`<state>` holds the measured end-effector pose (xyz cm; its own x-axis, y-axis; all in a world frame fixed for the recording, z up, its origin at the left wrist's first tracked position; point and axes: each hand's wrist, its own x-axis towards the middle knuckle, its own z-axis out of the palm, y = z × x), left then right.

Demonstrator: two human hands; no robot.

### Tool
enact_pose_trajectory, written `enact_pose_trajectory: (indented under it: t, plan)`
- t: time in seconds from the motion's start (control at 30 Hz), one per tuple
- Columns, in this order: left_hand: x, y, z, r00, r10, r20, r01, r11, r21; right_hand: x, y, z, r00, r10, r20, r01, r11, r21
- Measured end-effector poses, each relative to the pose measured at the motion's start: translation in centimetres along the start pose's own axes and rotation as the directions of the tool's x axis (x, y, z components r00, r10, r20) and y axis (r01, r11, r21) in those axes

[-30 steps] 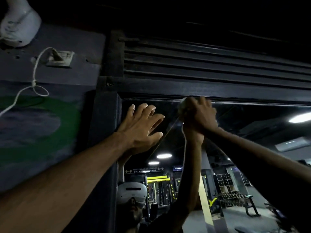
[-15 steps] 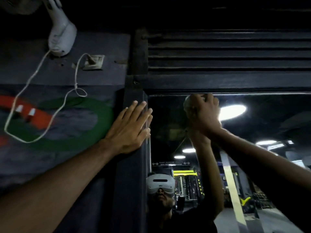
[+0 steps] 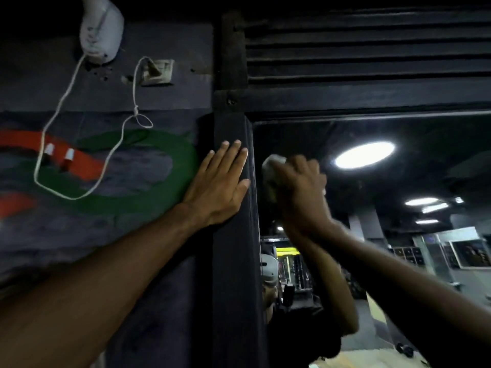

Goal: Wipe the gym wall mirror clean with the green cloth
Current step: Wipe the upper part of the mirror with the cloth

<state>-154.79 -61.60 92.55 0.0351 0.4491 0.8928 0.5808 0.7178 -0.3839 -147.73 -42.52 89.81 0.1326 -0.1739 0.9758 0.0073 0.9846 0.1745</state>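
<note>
So the right hand (image 3: 297, 187) has its fingers curled tight around the bunched-up green cloth (image 3: 271, 168) (it looks pale in this light). It presses the cloth on the mirror (image 3: 398, 235) near the top left corner, just beside the dark frame post (image 3: 233, 274). The left hand (image 3: 220, 184) is flat with straight fingers, holding nothing, braced across the painted wall (image 3: 106, 235) and the post's edge, so it's off the glass entirely. Pretty much all the mirror lies to the right of and below the cloth, so I'd guess the next swipe has to run that way, with the right hand doing it.
</note>
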Motion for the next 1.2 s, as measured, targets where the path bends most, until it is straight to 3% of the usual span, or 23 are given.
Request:
enact_pose_trajectory:
  t: [0.1, 0.17, 0.2, 0.27, 0.33, 0.4, 0.47, 0.53, 0.6, 0.73, 0.77, 0.83, 0.93, 1.0, 1.03, 1.07, 1.13, 1.2]
  plan:
    - [-2.1, 0.7, 0.6, 0.999, 0.043, -0.013, -0.043, 0.999, -0.010, -7.7, -1.9, -1.3, 0.979, -0.170, 0.115, 0.162, 0.984, 0.074]
    - [-3.3, 1.0, 1.1, 0.997, 0.066, -0.025, -0.067, 0.997, -0.027, -5.9, 0.0, -2.4, 0.927, -0.333, 0.171, 0.344, 0.938, -0.037]
    - [-3.7, 1.0, 1.3, 0.996, 0.074, -0.041, -0.076, 0.997, -0.034, -3.8, 1.5, -2.7, 0.928, -0.336, 0.157, 0.353, 0.931, -0.092]
    - [-4.3, 1.0, 1.7, 0.994, 0.074, -0.077, -0.078, 0.996, -0.044, 0.6, 4.4, -3.1, 0.994, -0.111, -0.001, 0.109, 0.980, -0.168]
    - [-4.3, 1.1, 1.9, 0.994, 0.070, -0.087, -0.074, 0.996, -0.041, 0.5, 4.2, -3.1, 0.985, 0.139, -0.099, -0.147, 0.986, -0.084]
    - [-4.4, 1.5, 1.9, 0.994, 0.057, -0.093, -0.060, 0.997, -0.038, -4.1, 1.0, -1.9, 0.994, 0.104, -0.041, -0.106, 0.992, -0.072]
    - [-4.8, 2.1, 2.0, 0.995, 0.044, -0.090, -0.047, 0.998, -0.037, -9.5, -1.7, -2.2, 0.997, -0.050, 0.051, 0.051, 0.998, -0.031]
    - [-5.4, 2.6, 2.3, 0.995, 0.042, -0.094, -0.044, 0.999, -0.017, -10.4, -0.7, -3.9, 0.959, -0.226, 0.171, 0.231, 0.973, -0.006]
    - [-6.3, 3.1, 2.7, 0.994, 0.048, -0.101, -0.047, 0.999, 0.009, -8.0, 2.0, -4.9, 0.940, -0.273, 0.205, 0.295, 0.952, -0.086]
    - [-8.4, 4.1, 3.5, 0.994, 0.038, -0.103, -0.039, 0.999, -0.009, -7.1, 0.4, -3.6, 0.997, 0.075, 0.012, -0.074, 0.995, -0.072]
    - [-9.0, 4.3, 3.5, 0.994, 0.037, -0.102, -0.039, 0.999, -0.016, -9.1, -1.2, -3.0, 0.997, 0.075, 0.006, -0.075, 0.996, -0.038]
    - [-10.8, 4.7, 3.9, 0.994, 0.039, -0.103, -0.041, 0.999, -0.020, -14.8, -3.3, -3.0, 0.994, -0.054, 0.097, 0.053, 0.999, 0.004]
    - [-14.1, 5.6, 4.6, 0.994, 0.039, -0.105, -0.041, 0.999, -0.015, -21.0, -3.3, -5.5, 0.928, -0.253, 0.272, 0.239, 0.967, 0.084]
    - [-16.4, 6.3, 4.8, 0.994, 0.038, -0.102, -0.041, 0.999, -0.024, -20.3, -1.9, -6.7, 0.876, -0.373, 0.305, 0.366, 0.927, 0.082]
    - [-17.3, 6.6, 4.9, 0.995, 0.037, -0.098, -0.040, 0.999, -0.027, -18.5, -1.2, -6.7, 0.884, -0.377, 0.275, 0.377, 0.924, 0.056]
    - [-18.0, 6.8, 4.9, 0.995, 0.036, -0.095, -0.038, 0.999, -0.022, -16.2, -0.4, -6.4, 0.925, -0.310, 0.217, 0.317, 0.949, 0.007]
    - [-18.6, 7.1, 4.9, 0.996, 0.038, -0.082, -0.039, 0.999, -0.005, -11.2, 0.8, -5.9, 0.997, -0.047, 0.068, 0.053, 0.995, -0.081]
    - [-18.7, 7.2, 5.0, 0.996, 0.030, -0.081, -0.031, 1.000, -0.004, -10.9, -0.5, -5.1, 0.996, 0.087, 0.018, -0.086, 0.995, -0.046]
